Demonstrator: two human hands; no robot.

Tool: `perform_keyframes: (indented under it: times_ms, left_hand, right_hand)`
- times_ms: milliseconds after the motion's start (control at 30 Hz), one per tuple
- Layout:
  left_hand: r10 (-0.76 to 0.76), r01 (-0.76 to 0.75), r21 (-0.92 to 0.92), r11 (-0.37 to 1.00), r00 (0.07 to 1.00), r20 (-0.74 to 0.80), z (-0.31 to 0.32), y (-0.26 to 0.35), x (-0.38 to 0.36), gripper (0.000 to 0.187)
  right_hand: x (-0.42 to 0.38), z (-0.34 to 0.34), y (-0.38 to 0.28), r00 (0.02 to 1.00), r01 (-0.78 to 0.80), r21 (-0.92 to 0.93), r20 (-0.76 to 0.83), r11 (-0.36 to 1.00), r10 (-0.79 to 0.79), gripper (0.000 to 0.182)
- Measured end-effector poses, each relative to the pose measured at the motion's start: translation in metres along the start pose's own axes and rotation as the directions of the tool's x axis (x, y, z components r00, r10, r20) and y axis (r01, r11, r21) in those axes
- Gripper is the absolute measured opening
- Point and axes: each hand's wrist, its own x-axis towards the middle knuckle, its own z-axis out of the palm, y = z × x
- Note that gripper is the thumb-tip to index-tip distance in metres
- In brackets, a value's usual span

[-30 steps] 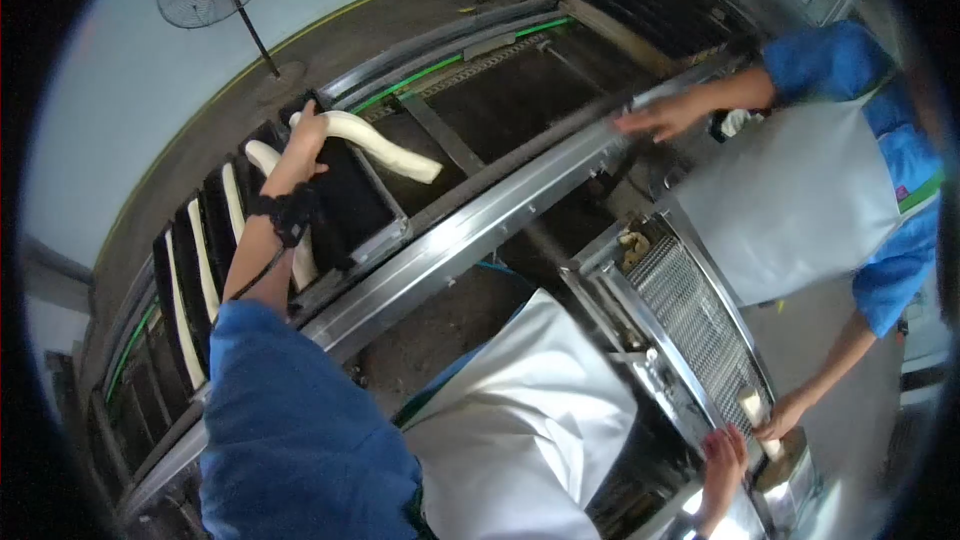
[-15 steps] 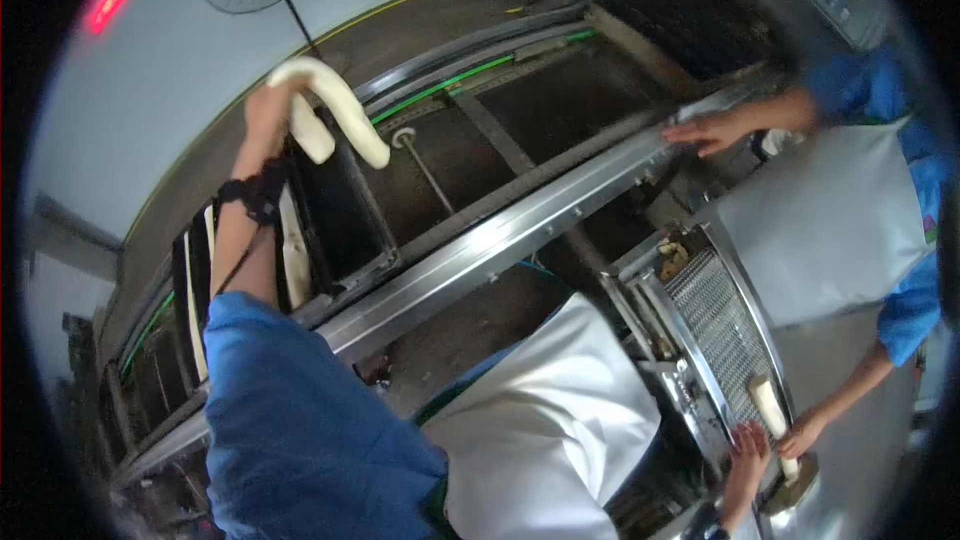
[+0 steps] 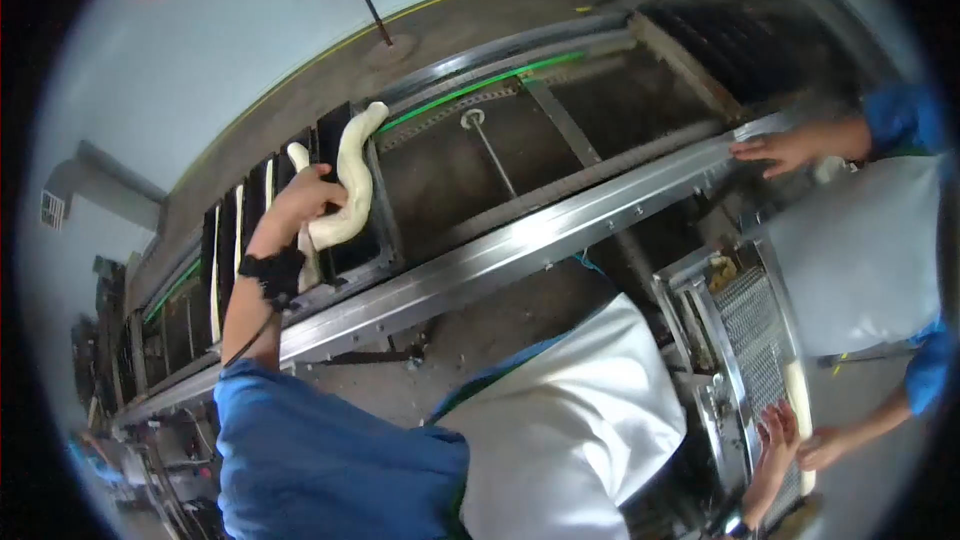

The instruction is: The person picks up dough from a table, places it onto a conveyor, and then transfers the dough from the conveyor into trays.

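You wear a blue long-sleeved top, sleeve (image 3: 300, 440) pushed up at lower left, a white apron (image 3: 570, 430), and a black wrist strap (image 3: 270, 272) trailing a cable.

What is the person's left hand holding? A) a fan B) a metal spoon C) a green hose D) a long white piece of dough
D: the left hand grips a long white piece of dough, bent and draped over the black tray on the conveyor, with more dough strips lying in the trays beside it.
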Motion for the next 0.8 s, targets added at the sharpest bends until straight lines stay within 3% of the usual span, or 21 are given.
perform_keyframes:
  times_ms: [67,100,133,167,200,233,267,300,333,400,433,467,533,567,600,633,700,733,767,800]
  left_hand:
    - [-0.037,0.063,0.155,0.986,0.985,-0.169,0.019,0.014,0.012,0.081]
    - [0.303,-0.185,0.362,0.914,0.903,-0.305,0.024,-0.005,0.034,0.082]
    - [0.62,-0.359,0.579,0.732,0.703,-0.348,0.03,-0.005,0.039,0.083]
    - [0.656,-0.46,0.535,0.708,0.71,-0.257,0.031,-0.005,0.045,0.073]
    - [0.685,-0.426,0.726,0.54,0.724,-0.085,0.023,-0.008,0.049,0.051]
    - [0.374,-0.237,0.8,0.551,0.927,0.017,0.025,0.003,0.057,0.042]
    - [-0.003,-0.06,0.876,0.479,0.998,0.07,0.033,0.019,0.056,0.038]
    - [0.022,-0.022,0.834,0.551,1.0,0.012,0.042,0.023,0.042,0.051]
    - [0.159,-0.007,0.929,0.369,0.986,-0.055,0.056,0.01,0.037,0.057]
    - [0.095,-0.134,0.987,-0.088,0.985,0.143,0.067,0.018,-0.001,0.058]
    - [0.189,-0.155,0.977,-0.15,0.965,0.182,0.066,0.012,-0.018,0.052]
    - [0.175,-0.159,0.976,-0.152,0.967,0.185,0.063,0.001,-0.016,0.052]
    - [0.027,-0.247,0.969,0.006,0.969,0.247,0.044,-0.028,-0.002,0.044]
    - [0.086,-0.181,0.969,0.167,0.982,0.169,0.038,-0.036,-0.003,0.038]
    - [0.074,-0.16,0.973,0.166,0.986,0.149,0.024,-0.041,-0.003,0.038]
    - [0.209,-0.141,0.879,0.455,0.977,0.048,0.008,-0.046,-0.004,0.037]
    - [0.361,-0.233,0.453,0.861,0.907,-0.219,-0.03,-0.063,-0.01,0.035]
    - [0.253,-0.118,0.31,0.943,0.86,-0.443,-0.047,-0.058,-0.024,0.032]
    - [0.224,-0.179,0.14,0.974,0.853,-0.471,-0.062,-0.052,-0.039,0.028]
    - [0.084,-0.121,-0.035,0.992,0.841,-0.534,-0.072,-0.053,-0.043,0.023]
  right_hand:
    - [0.003,0.0,0.001,1.0,0.013,0.041,0.002,0.999,-0.013,0.041]
    - [0.001,0.0,0.0,1.0,0.016,0.044,0.0,0.999,-0.016,0.041]
    - [-0.005,0.001,-0.004,0.999,-0.013,0.012,-0.049,1.0,0.013,0.04]
    - [-0.01,0.002,-0.006,0.994,-0.045,-0.021,-0.1,0.999,0.043,0.04]
    - [-0.02,0.0,-0.004,0.994,-0.039,-0.021,-0.102,0.999,0.037,0.04]
    - [-0.024,-0.009,0.003,0.993,-0.048,-0.022,-0.112,0.999,0.045,0.039]
    - [-0.029,-0.011,0.005,0.991,-0.057,-0.023,-0.12,0.998,0.054,0.039]
    - [-0.036,-0.01,0.009,0.983,-0.055,-0.014,-0.179,0.998,0.051,0.037]
    - [-0.04,-0.015,0.014,0.982,-0.06,-0.011,-0.18,0.998,0.057,0.037]
    - [-0.047,-0.032,0.027,0.984,-0.042,-0.092,-0.178,0.995,0.025,0.041]
    - [-0.052,-0.04,0.03,0.984,-0.085,-0.094,-0.167,0.992,0.068,0.042]
    - [-0.053,-0.054,0.038,0.984,-0.095,-0.102,-0.162,0.99,0.078,0.042]
    - [-0.046,-0.07,0.057,0.983,-0.107,0.013,-0.151,0.994,0.107,0.041]
    - [-0.044,-0.067,0.055,0.984,-0.119,0.015,-0.13,0.993,0.12,0.041]
    - [-0.04,-0.064,0.048,0.986,-0.117,0.005,-0.118,0.993,0.117,0.044]
    - [-0.033,-0.061,0.044,0.988,-0.114,-0.007,-0.106,0.993,0.113,0.048]
    - [-0.014,-0.058,0.046,0.998,-0.048,0.004,-0.045,0.999,0.048,0.047]
    - [-0.007,-0.051,0.042,1.0,0.021,0.023,-0.005,1.0,-0.021,0.047]
    - [0.01,-0.044,0.032,0.997,-0.07,-0.055,-0.016,0.996,0.07,0.049]
    - [0.024,-0.044,0.031,0.998,-0.07,-0.052,0.005,0.996,0.07,0.049]
